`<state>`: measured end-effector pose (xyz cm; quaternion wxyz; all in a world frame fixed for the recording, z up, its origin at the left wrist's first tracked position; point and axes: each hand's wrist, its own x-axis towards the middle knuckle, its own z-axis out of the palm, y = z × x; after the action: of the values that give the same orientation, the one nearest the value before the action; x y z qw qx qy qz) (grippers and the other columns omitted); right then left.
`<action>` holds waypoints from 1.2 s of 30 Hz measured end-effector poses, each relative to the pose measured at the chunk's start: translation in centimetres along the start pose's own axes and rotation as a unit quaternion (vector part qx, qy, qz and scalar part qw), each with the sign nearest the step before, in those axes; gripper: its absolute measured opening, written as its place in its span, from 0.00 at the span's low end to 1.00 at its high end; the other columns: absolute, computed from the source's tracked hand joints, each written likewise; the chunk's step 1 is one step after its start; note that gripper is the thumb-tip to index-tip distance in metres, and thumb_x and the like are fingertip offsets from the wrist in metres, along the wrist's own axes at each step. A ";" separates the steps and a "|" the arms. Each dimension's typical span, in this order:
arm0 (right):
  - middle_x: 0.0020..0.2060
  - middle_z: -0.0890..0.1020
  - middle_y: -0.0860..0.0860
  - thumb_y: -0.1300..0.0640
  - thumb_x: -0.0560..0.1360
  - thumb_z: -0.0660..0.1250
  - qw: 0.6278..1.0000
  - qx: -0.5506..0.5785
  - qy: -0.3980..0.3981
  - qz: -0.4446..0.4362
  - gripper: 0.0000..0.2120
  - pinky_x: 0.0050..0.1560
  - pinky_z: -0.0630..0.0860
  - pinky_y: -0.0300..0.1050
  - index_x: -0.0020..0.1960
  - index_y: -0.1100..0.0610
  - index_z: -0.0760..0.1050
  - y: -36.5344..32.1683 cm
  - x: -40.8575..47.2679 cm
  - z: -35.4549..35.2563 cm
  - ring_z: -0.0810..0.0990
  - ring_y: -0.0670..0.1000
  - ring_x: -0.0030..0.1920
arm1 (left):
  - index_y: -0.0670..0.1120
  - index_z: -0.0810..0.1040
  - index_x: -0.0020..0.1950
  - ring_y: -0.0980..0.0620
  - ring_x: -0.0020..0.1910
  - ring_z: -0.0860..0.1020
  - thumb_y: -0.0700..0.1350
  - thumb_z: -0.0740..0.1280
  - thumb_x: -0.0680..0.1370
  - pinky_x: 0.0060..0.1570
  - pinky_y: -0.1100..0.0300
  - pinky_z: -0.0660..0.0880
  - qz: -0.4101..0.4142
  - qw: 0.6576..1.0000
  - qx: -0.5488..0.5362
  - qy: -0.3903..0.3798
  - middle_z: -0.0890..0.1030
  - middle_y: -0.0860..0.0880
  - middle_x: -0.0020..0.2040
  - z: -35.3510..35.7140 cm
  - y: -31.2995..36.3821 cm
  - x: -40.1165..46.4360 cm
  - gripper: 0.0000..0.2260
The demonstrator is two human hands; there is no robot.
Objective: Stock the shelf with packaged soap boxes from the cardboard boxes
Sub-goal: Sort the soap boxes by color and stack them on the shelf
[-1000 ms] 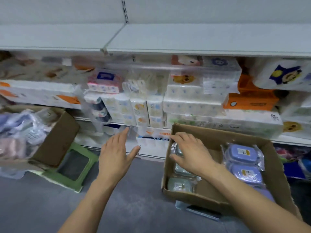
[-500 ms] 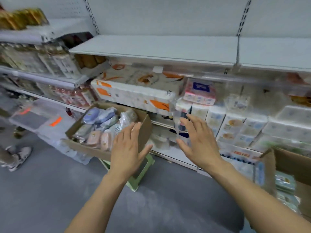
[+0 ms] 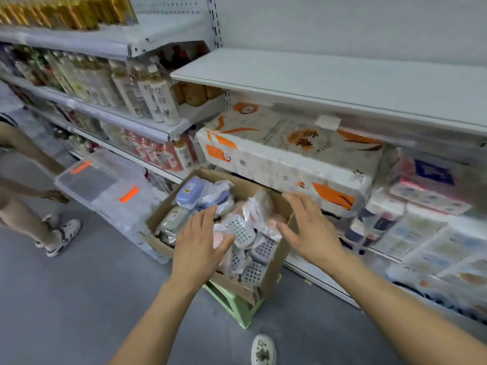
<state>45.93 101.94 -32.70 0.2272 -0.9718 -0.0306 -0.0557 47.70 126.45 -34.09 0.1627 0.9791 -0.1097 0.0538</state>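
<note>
In the centre of the frame an open brown cardboard box point(image 3: 274, 270) sits on a pale green plastic stool point(image 3: 237, 306), which lifts it off the grey floor point(image 3: 66, 299) to where both hands can get into it, just in front of the shelving. It is heaped with plastic-wrapped soap boxes point(image 3: 238, 229) in lilac, grey-green, pink and white, some showing perforated drain inserts; they lie loose and overlapping, so they probably need sorting by hand.

The left hand point(image 3: 197, 243) hovers over the near left part of the heap, fingers straight and slightly spread, its grip wide and holding nothing. The right hand point(image 3: 308, 230) is at the box's right rim, grip likewise wide and empty; whether it touches the cardboard I cannot tell. Both palms face down toward the contents, which reads as reaching in to gather packs.

The bare white metal shelf point(image 3: 329, 83) in the upper right of the frame looks the likely destination. Below it lies a large white-and-orange pack of tissue rolls point(image 3: 284, 154). At the left edge another person's legs and trainers point(image 3: 62, 237) stand beside a clear lidded plastic crate point(image 3: 105, 185).
</note>
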 end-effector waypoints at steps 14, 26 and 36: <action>0.70 0.62 0.48 0.49 0.78 0.63 0.985 0.045 -0.160 0.043 0.28 0.54 0.68 0.42 0.75 0.49 0.58 -5.0 18.7 13.3 0.63 0.52 0.70 | 0.45 0.58 0.78 0.43 0.70 0.65 0.55 0.68 0.77 0.66 0.51 0.65 -0.100 0.983 -0.047 -0.144 0.66 0.44 0.73 4.7 -16.1 16.9 0.34; 0.78 0.50 0.51 0.53 0.75 0.66 0.965 -0.083 -0.235 0.079 0.34 0.71 0.60 0.52 0.77 0.50 0.55 -8.1 29.0 28.6 0.47 0.54 0.77 | 0.41 0.41 0.79 0.41 0.77 0.52 0.61 0.66 0.77 0.74 0.53 0.52 -0.053 0.957 0.003 -0.284 0.50 0.40 0.79 14.8 -25.8 27.8 0.46; 0.64 0.72 0.55 0.71 0.73 0.62 0.957 -0.173 -0.214 0.090 0.22 0.59 0.72 0.49 0.65 0.59 0.69 -7.7 31.4 31.6 0.61 0.57 0.72 | 0.44 0.36 0.79 0.41 0.72 0.61 0.62 0.67 0.75 0.64 0.51 0.70 -0.046 0.958 0.054 -0.277 0.54 0.41 0.74 17.7 -27.0 29.2 0.49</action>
<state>79.40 123.94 -53.60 0.0473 -0.9841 0.0194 0.1703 83.53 139.74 -54.92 0.0748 0.9670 -0.1019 -0.2211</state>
